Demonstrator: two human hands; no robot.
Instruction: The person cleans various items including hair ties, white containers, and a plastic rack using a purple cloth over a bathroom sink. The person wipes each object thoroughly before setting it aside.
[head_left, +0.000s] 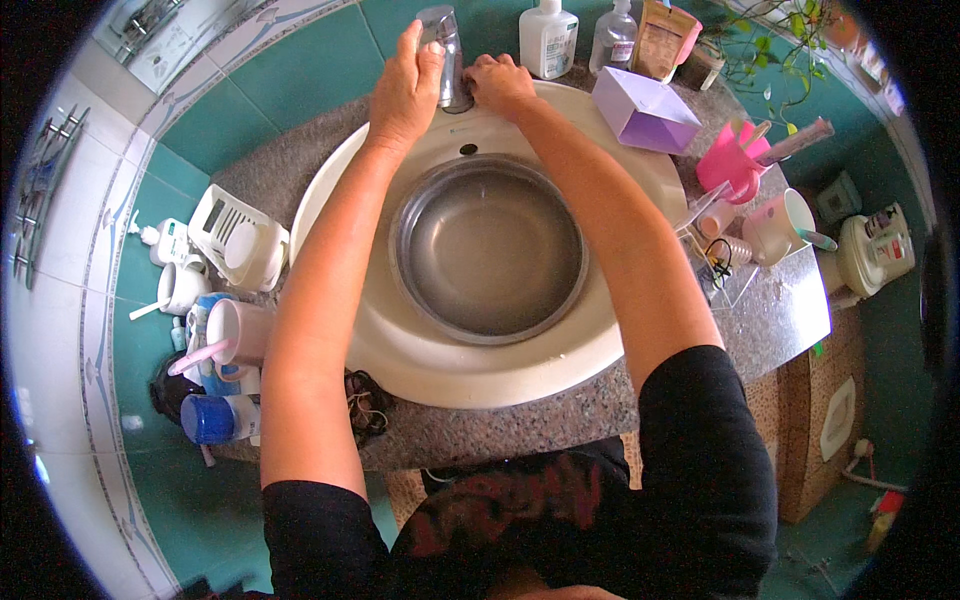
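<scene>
At the back of the cream washbasin (480, 390), a shiny upright cylinder (448, 56), apparently the tap, stands between my hands. Close along its left side is my left hand (405, 90), with the fingers pointing up and the thumb near or against it. My right hand (501, 84) is by its lower right side, fingers bent; whether it grips anything is hidden. Below both arms, a round metal basin (487, 247) sits inside the washbasin and appears to hold water. A dark overflow hole (469, 149) shows just behind its rim.
Bottles (549, 41) and a lilac box (645, 112) line the back right. Further right are a pink cup (731, 161) and a white mug (776, 225). A white soap rack (238, 240), a pale pink cup (240, 330) and a blue-lidded jar (214, 418) crowd the left counter.
</scene>
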